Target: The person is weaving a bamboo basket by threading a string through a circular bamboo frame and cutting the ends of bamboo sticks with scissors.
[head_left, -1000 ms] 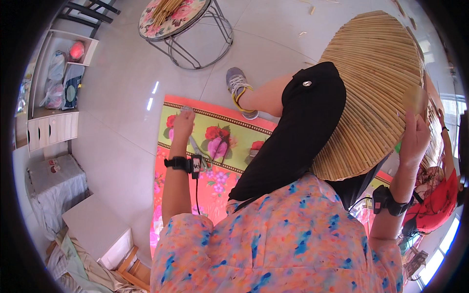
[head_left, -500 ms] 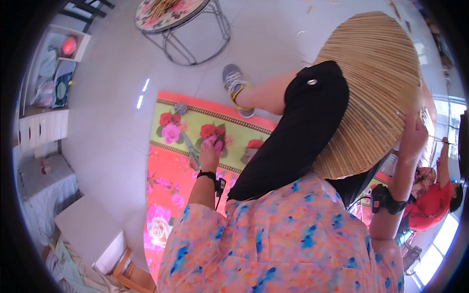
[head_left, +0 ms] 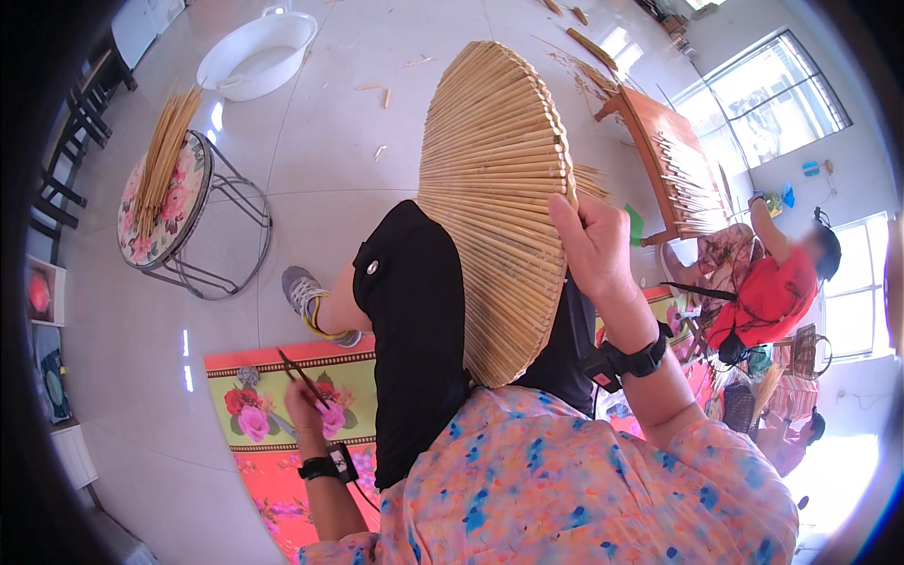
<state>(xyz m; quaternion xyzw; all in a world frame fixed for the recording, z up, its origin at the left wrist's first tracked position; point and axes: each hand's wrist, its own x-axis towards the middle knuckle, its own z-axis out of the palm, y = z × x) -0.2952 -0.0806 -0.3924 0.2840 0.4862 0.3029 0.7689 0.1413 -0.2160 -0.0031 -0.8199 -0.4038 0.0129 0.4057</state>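
Flowered matting (head_left: pixel 250 466) in red and green shows toward 8 o'clock, over pale floor tiles (head_left: pixel 339 160). Above it hangs the left hand (head_left: pixel 303 411), blurred; half a second ago its fingers were down on the pattern with no tool visible in them, and now they are closed around a slim dark tool (head_left: pixel 298 373) that slants toward 11 o'clock. The view has also swung, bringing the big slatted disc (head_left: pixel 499 217) from the upper right to just past centre, toward 1 o'clock. Both hands thus look occupied, though tool and disc are well apart. The disc stands beside the black-clad knee (head_left: pixel 414 273), overlapping it in view; its long axis runs nearly from 12 to 6 o'clock, its slats cross from about 9 to 3, and its knobbly rim faces 3. Clamped on that rim, between 2 and 3 o'clock, is the right hand (head_left: pixel 598 245), thumb on the near face. Farther off, a round stool (head_left: pixel 193 155) bears a bundle of sticks (head_left: pixel 162 174) near 10 o'clock, a white basin (head_left: pixel 264 66) sits toward 11, and a person in red (head_left: pixel 767 301) works at 3.
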